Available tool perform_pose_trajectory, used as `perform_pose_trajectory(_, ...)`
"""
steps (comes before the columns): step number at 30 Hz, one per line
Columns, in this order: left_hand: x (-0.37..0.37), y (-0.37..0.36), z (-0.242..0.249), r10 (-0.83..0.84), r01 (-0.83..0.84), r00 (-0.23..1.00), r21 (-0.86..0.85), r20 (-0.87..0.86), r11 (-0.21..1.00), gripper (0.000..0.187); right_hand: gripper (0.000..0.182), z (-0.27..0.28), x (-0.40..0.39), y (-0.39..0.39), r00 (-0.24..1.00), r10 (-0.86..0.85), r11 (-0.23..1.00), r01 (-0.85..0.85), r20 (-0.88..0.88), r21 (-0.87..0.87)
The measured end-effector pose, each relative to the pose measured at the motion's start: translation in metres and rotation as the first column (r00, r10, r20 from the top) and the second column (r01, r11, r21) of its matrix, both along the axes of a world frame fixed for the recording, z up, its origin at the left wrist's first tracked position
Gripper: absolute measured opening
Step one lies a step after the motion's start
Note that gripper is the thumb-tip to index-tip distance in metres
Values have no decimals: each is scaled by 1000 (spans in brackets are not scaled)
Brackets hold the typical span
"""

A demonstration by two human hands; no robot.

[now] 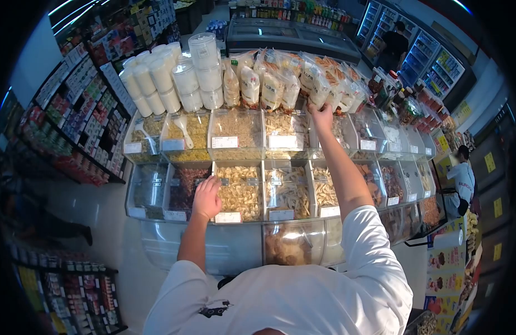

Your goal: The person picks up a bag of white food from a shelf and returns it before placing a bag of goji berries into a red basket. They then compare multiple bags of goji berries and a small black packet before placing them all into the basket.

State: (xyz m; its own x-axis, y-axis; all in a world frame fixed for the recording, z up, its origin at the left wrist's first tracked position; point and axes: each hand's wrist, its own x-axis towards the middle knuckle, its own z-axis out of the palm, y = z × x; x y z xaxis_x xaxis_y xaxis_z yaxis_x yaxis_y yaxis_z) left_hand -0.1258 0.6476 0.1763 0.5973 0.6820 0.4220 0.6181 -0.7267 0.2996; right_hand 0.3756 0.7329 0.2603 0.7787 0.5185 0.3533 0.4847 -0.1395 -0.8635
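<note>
My right hand (322,117) is stretched far forward, its fingers closed at the lower end of a clear printed plastic bag (319,89) of pale dried food. That bag leans in a row of similar bags (272,89) along the back of the bulk bins. Nearer to me, my left hand (207,200) lies with extended fingers on the divider between a bin of dark reddish dried goods (186,187) and a bin of pale yellow dried slices (237,192). It holds nothing that I can see.
Stacked white-filled plastic jars (202,72) stand left of the bags. A white scoop (183,129) lies in a back-row bin. Packed shelves (82,111) line the left side. Beyond the bins is a chest freezer (291,36). One person (463,176) is at the right, another (393,44) by the fridges.
</note>
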Motion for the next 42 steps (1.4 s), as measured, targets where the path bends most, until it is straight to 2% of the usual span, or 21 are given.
perform_pose_trajectory(4,-1,0,-2,6,-7,1000,-27,-21,1000,48,56,14,-9,-2,999,-28,1000,28,-24,-11)
perform_pose_trajectory(6,0,1,-1,7,-8,1000,-26,-21,1000,48,53,31,-23,-9,1000,24,991,-24,-3,-133)
perform_pose_trajectory(7,-1,1,0,4,-5,1000,-19,-17,1000,48,53,29,-24,-6,1000,25,991,-25,-4,-134)
perform_pose_trajectory(9,0,-2,2,3,-3,1000,-16,-14,1000,48,48,21,-26,1,999,52,998,-52,2,-35)
perform_pose_trajectory(16,0,0,2,-12,12,1000,3,4,1000,46,46,24,-32,4,997,79,993,-80,-7,-86)
perform_pose_trajectory(19,0,0,1,-7,6,1000,-12,-6,1000,47,48,11,-25,14,997,45,994,-40,55,-99)
perform_pose_trajectory(21,0,0,1,-5,5,1000,-18,-5,1000,47,49,20,-37,7,995,92,994,-93,-29,-58)
perform_pose_trajectory(25,0,0,0,-4,4,1000,-6,1,1000,48,50,4,-27,16,987,158,986,-160,-41,-44)
perform_pose_trajectory(27,0,0,-2,-5,5,1000,-8,-3,1000,48,46,2,-25,13,973,227,972,-224,-40,66)
perform_pose_trajectory(28,0,0,-2,-4,4,1000,-4,-11,1000,48,46,0,-23,9,974,224,973,-221,-42,63)
perform_pose_trajectory(30,0,2,-1,-4,4,1000,-1,-19,1000,48,47,11,-23,-6,985,20,1000,-18,173,-13)
perform_pose_trajectory(31,0,2,-1,-2,2,1000,-1,-19,1000,48,47,19,-22,-11,985,21,1000,-18,173,-16)
perform_pose_trajectory(32,0,1,-1,1,-2,1000,-4,-19,1000,48,47,24,-19,-16,931,-234,972,218,281,87)
perform_pose_trajectory(33,0,0,0,3,-3,1000,-14,-20,1000,48,48,25,-15,-21,804,-475,880,426,358,211)
perform_pose_trajectory(37,0,1,0,-11,11,1000,-9,-20,1000,49,60,15,32,-16,807,-486,874,453,334,176)
perform_pose_trajectory(38,0,1,-2,-8,8,1000,-9,-19,1000,49,69,8,48,-10,942,-285,955,263,180,139)
perform_pose_trajectory(39,0,1,-2,-2,2,1000,-9,-18,1000,49,77,7,53,-9,998,-54,989,51,14,138)
perform_pose_trajectory(40,1,1,-2,-4,4,1000,-7,-18,1000,49,79,6,57,-7,1000,0,996,1,-16,88)
perform_pose_trajectory(42,1,-1,2,6,-6,1000,3,1,1000,46,78,-8,69,3,1000,-29,995,28,10,92)
